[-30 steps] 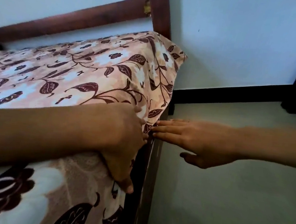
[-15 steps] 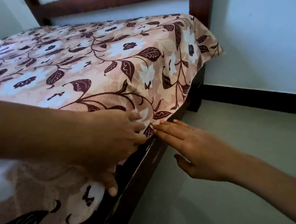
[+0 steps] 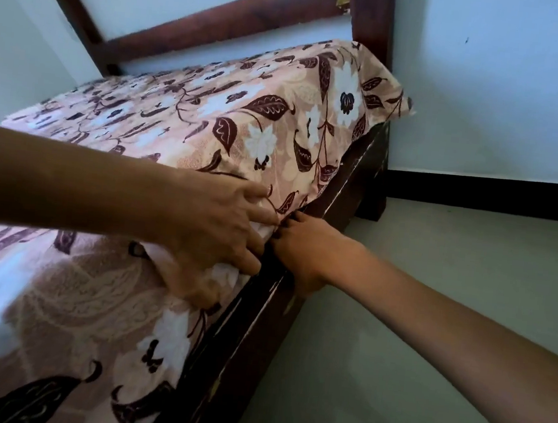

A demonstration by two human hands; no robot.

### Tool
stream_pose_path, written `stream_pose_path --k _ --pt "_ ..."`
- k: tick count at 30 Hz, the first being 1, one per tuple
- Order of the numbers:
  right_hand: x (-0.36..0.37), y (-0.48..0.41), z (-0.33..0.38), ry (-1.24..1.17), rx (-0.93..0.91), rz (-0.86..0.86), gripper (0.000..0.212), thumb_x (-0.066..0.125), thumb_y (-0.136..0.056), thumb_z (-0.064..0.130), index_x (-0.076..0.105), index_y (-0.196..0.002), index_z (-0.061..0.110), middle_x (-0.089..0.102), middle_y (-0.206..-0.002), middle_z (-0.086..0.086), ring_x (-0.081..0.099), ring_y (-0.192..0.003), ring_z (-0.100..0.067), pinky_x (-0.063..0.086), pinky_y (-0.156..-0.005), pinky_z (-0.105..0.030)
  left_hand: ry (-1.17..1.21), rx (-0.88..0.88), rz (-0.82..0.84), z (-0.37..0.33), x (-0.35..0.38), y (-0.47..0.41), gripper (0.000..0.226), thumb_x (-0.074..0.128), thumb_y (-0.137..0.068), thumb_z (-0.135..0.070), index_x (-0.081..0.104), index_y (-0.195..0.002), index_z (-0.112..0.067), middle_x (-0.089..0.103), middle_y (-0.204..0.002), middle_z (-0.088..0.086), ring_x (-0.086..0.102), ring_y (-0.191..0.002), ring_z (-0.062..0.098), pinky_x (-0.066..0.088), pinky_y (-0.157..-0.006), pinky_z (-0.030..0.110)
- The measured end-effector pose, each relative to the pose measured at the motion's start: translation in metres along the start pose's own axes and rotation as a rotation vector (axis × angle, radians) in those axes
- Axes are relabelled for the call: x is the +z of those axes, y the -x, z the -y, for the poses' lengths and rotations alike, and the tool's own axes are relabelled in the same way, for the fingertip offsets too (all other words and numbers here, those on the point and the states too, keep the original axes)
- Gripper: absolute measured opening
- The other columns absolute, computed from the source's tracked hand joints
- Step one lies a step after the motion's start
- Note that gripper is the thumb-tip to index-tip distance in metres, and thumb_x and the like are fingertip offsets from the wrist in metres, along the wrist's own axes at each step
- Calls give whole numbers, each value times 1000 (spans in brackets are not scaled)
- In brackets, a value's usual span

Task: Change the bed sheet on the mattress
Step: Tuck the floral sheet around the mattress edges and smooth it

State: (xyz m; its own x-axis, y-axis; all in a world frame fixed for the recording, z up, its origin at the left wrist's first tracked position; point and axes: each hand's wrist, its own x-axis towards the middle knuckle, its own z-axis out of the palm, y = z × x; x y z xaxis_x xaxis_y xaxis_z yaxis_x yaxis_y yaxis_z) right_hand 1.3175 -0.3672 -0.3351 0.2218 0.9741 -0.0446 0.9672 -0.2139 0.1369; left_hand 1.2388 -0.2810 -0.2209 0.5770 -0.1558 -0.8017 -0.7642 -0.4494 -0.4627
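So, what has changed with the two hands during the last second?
The right hand moved in from beside the wooden bed rail; its fingers, flat before, now go into the gap below the floral bed sheet. The left hand stayed pressed on the sheet.

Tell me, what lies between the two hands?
In the head view, only the edge of the sheet and the dark slit along the rail lie between the left hand and the right hand.

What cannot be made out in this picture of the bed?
Head view: fingers of the right hand hidden behind the floral sheet at the bed frame; grip unclear.
Head view: mattress wholly covered by the sheet.
Head view: near part of the sheet blurred, cut off by the lower edge.
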Motion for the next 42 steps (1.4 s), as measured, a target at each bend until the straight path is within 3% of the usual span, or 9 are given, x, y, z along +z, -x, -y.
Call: stream_pose_path --k 3,7,10,15,21,28,34,39,42 --pt "9 27 3 -56 -8 -58 82 63 -81 41 24 -146 11 22 -152 -10 17 -141 -26 9 -117 -35 -18 -9 28 -3 -1 -5 55 25 -83 -63 39 -127 -33 40 -139 -5 12 -139 26 1 -112 53" --pt "27 83 0 -262 80 -80 87 53 -90 34 -9 -149 23 -12 -157 3 -8 -144 -14 -10 -107 -23 45 19 37 -4 -1 -21 50 26 -92 -59 39 -130 -30 41 -139 -3 15 -139 23 2 -114 51" --pt "38 93 -26 -315 194 -91 77 50 -92 36 1 -151 26 -3 -158 4 -3 -144 -12 -3 -113 -25 138 19 55 4 -6 -32 53 24 -95 -57 37 -135 -25 39 -143 -1 11 -142 17 0 -117 44" --pt "32 70 -65 -430 351 -239 71 56 -90 33 18 -149 26 18 -155 6 14 -142 -10 11 -116 -29 86 51 62 27 -9 -49 64 32 -90 -63 36 -136 -18 39 -139 4 27 -134 21 22 -114 43" --pt "27 46 -79 -441 355 -382 63 57 -88 27 33 -145 21 33 -149 2 25 -139 -13 20 -116 -30 -96 -138 -3 82 -27 -88 77 26 -87 -70 27 -145 -18 23 -154 0 10 -144 22 8 -117 45" --pt "36 35 -98 -348 344 -319 69 53 -87 19 22 -148 18 19 -156 1 8 -144 -12 3 -116 -29 -169 -103 78 103 -36 -99 79 23 -84 -76 22 -147 -28 16 -156 -10 1 -145 23 -3 -116 48" --pt "36 12 -112 -307 322 -235 79 59 -84 9 16 -149 12 12 -157 -4 6 -144 -15 3 -114 -24 -163 25 -28 110 -37 -110 54 28 -89 -67 51 -121 -29 50 -128 -6 34 -125 17 14 -111 43" --pt "35 -30 -133 -165 299 -109 84 65 -82 13 14 -149 13 11 -157 -7 4 -145 -19 1 -118 -39 -127 46 -38 123 -41 -102 43 33 -91 -59 53 -114 -29 51 -125 -7 35 -122 12 19 -105 39" --pt "40 -19 -125 -130 286 -150 85 64 -83 14 10 -150 12 9 -157 -8 3 -145 -20 0 -116 -36 -100 52 -8 122 -41 -105 45 35 -90 -61 53 -114 -28 52 -125 -5 38 -121 13 20 -105 39"
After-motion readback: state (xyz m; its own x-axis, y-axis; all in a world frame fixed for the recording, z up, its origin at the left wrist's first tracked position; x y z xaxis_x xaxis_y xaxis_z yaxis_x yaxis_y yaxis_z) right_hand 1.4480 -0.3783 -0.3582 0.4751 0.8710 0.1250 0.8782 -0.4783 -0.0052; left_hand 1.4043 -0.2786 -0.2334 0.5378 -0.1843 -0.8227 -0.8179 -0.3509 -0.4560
